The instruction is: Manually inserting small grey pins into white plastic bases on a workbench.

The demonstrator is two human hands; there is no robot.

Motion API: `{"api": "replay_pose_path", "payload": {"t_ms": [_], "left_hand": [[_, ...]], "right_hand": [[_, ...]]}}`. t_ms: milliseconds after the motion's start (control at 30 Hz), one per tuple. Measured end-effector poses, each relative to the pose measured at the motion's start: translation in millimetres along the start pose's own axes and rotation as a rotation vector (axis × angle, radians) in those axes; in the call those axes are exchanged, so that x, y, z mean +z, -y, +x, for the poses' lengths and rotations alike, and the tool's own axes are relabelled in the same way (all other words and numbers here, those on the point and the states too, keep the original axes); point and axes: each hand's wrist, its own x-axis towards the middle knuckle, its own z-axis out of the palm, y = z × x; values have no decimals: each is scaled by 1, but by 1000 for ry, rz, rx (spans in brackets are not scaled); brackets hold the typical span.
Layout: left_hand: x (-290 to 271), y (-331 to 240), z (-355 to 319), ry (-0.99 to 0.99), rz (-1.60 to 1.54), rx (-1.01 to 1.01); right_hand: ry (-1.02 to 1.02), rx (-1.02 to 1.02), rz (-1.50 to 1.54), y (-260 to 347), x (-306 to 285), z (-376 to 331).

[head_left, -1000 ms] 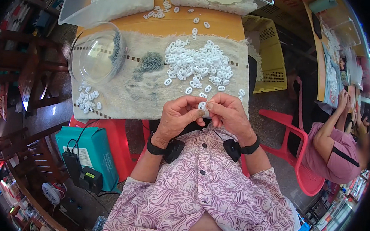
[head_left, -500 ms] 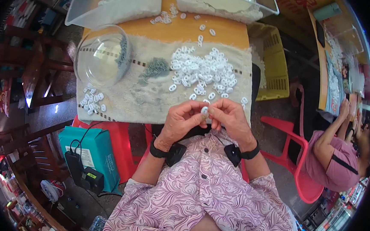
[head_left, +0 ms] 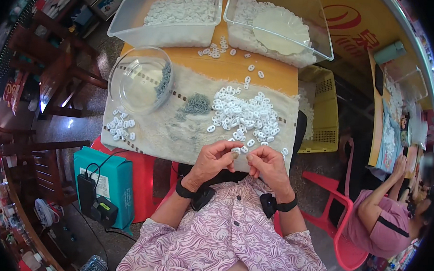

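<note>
Between the thumb and finger of my left hand is a small white oval plastic piece with two holes. My right hand is a little apart from it, thumb and fingertips pinched together; whatever they hold is too small to make out. Just beyond both hands a heap of similar white pieces lies on the beige cloth. Left of that heap is a small pile of thin grey metal bits, perhaps screws or pins. A few more white pieces lie at the cloth's left corner.
A clear round bowl holding some grey bits stands on the left of the table. Two plastic tubs of white pieces stand at the back. A yellow crate is at the right, near a red chair and another person.
My hands have drawn apart, the white piece staying in my left fingers. The view has shifted, so the table sits lower in the picture and more of the tubs shows.
</note>
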Motion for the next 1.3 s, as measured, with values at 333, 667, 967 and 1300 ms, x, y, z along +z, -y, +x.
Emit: {"api": "replay_pose_path", "payload": {"t_ms": [333, 667, 967, 1300], "left_hand": [[-6, -72, 22, -292, 47, 265], [-67, -211, 107, -457, 122, 660], [-68, -178, 83, -579, 154, 586], [60, -148, -54, -152, 782, 1262]], "right_hand": [[-33, -22, 24, 0, -8, -4], [-81, -124, 65, -9, -26, -8], [-171, -117, 56, -17, -38, -11], [-167, -63, 33, -15, -42, 3]]}}
